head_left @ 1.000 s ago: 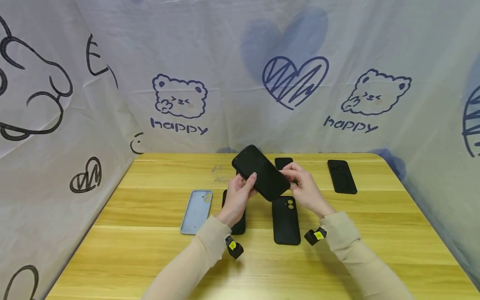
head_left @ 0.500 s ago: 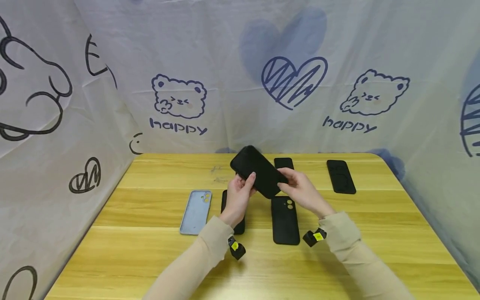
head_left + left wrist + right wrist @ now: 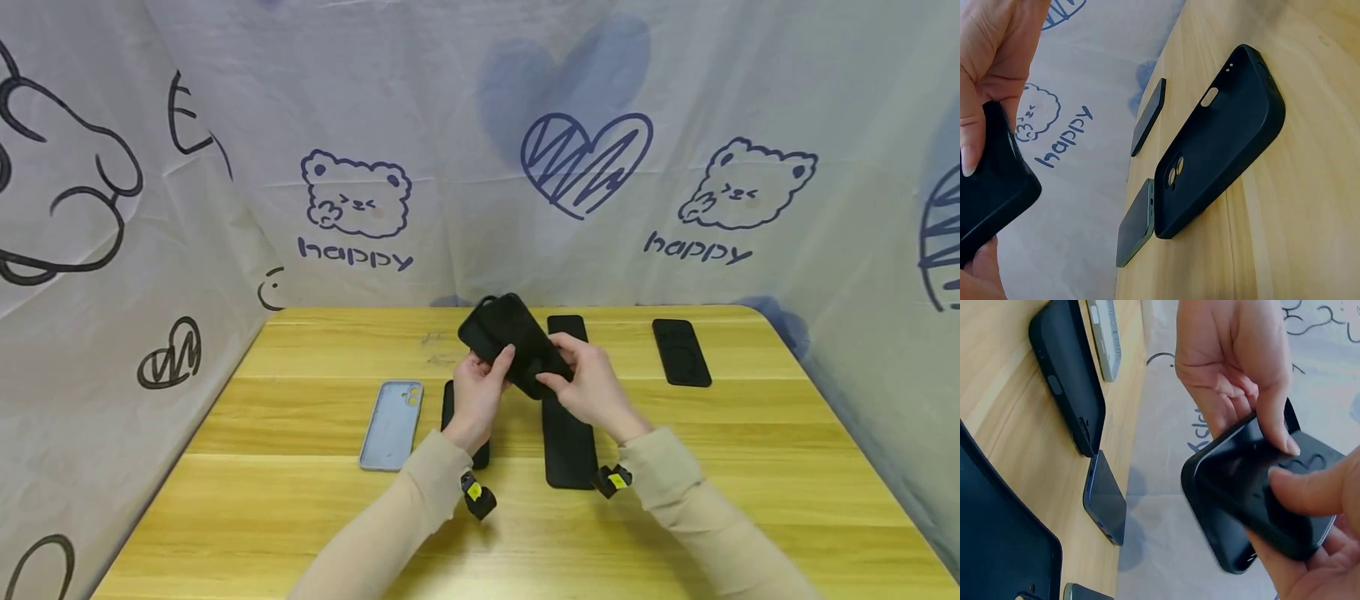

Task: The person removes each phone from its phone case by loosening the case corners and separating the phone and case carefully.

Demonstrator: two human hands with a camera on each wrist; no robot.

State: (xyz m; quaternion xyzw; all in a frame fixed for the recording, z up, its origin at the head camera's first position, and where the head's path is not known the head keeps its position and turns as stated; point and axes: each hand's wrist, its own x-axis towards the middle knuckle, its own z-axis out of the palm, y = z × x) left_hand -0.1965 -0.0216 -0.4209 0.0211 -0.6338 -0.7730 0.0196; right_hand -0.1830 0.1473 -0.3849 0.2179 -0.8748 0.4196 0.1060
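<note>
Above the middle of the table, my left hand (image 3: 480, 392) holds a black phone case (image 3: 474, 329), its thumb lying across the phone's near edge. A dark, glossy phone (image 3: 519, 321) sits skewed on this case, so one end of the case shows beside it. My right hand (image 3: 592, 383) pinches the phone's lower right end, thumb on top and fingers beneath. In the right wrist view, the phone (image 3: 1235, 472) stands partly out of the case (image 3: 1225, 540), with both thumbs on its face. The fingers beneath are partly hidden.
A light blue phone case (image 3: 392, 425) lies at the left. One black case (image 3: 570, 446) lies in front of my hands; another black item (image 3: 482, 450) is half hidden by my left wrist. Dark phones lie farther back, one at the centre (image 3: 567, 325), one at the right (image 3: 681, 352).
The phone has shifted against its case, uncovering one end of the case. My right hand has moved left, its thumb now on top of the phone. My left hand stays nearly in place.
</note>
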